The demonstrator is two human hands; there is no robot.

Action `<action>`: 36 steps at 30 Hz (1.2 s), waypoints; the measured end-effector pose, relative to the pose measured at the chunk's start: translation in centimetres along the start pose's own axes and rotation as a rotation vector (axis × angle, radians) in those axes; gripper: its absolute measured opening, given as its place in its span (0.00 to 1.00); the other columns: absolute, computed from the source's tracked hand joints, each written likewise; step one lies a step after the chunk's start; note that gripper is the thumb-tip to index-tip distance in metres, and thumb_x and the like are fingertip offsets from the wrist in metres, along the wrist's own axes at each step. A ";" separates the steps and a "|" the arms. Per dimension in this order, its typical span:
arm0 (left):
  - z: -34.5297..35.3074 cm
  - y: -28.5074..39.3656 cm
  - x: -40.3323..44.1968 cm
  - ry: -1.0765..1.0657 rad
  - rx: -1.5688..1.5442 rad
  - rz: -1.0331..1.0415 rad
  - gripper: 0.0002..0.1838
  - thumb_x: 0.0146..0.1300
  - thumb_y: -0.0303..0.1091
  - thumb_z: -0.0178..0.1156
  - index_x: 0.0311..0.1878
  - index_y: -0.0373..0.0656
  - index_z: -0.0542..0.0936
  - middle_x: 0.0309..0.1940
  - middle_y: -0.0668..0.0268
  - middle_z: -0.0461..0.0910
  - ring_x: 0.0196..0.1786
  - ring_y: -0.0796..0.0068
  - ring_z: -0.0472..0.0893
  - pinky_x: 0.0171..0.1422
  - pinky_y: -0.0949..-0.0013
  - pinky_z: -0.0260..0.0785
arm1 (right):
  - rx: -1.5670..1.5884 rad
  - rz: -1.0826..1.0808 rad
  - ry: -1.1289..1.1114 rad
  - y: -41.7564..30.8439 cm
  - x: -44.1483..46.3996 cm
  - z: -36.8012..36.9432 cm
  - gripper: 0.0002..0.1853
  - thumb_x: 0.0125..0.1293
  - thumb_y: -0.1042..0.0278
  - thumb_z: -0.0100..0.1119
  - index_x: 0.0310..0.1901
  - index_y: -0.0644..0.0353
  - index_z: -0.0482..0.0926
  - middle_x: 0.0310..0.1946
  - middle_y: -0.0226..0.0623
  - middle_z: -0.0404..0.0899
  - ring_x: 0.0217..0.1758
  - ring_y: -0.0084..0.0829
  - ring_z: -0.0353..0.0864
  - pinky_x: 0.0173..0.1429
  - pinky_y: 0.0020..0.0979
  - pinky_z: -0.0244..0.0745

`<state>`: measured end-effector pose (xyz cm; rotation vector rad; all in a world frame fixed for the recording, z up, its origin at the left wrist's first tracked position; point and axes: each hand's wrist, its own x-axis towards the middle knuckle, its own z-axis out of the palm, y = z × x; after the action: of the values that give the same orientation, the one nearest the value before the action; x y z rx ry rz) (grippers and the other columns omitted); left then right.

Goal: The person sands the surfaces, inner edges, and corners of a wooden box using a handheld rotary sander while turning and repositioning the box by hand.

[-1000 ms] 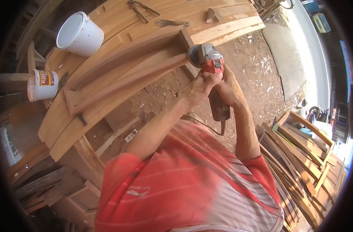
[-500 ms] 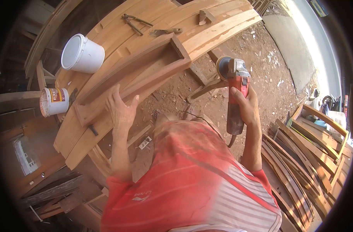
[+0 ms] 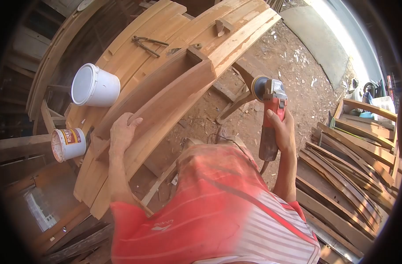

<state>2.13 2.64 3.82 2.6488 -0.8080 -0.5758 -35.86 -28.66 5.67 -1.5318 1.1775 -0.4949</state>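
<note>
My left hand (image 3: pixel 124 132) grips the near side of a long wooden frame (image 3: pixel 179 94), its fingers hooked over the top edge near the left end. The frame is open-topped, rests on pale boards (image 3: pixel 249 33), and is tilted so its broad near face shows. Held upright in my right hand (image 3: pixel 283 130) is a red and grey angle grinder (image 3: pixel 275 103) with a round disc (image 3: pixel 259 88) at its head. The grinder is apart from the wood, over the floor to the right of the frame. Whether the disc spins I cannot tell.
A lidded white bucket (image 3: pixel 97 86) and an open, labelled tub (image 3: pixel 68 144) stand left of the frame. Pincers (image 3: pixel 149 45) and a small wood block (image 3: pixel 223 27) lie on the boards. Stacked timber (image 3: pixel 346 171) lies right; wood chips litter the dirt floor (image 3: pixel 293 53).
My left hand has gone from spread above the frame to gripping its near side. The frame has tilted, showing more of its near face. The grinder stays in my right hand.
</note>
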 end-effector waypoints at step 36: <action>2.9 7.0 -2.1 0.254 -0.264 0.297 0.44 0.63 0.43 0.78 0.80 0.42 0.70 0.71 0.47 0.75 0.75 0.47 0.73 0.81 0.48 0.65 | -0.202 -0.105 -0.513 -6.7 7.6 2.4 0.36 0.66 0.49 0.72 0.68 0.65 0.76 0.54 0.39 0.84 0.57 0.27 0.81 0.65 0.35 0.76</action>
<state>-4.02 -2.16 4.72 2.2480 -0.9499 -0.2432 -27.98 -34.61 8.90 -1.7644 0.7657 -0.0365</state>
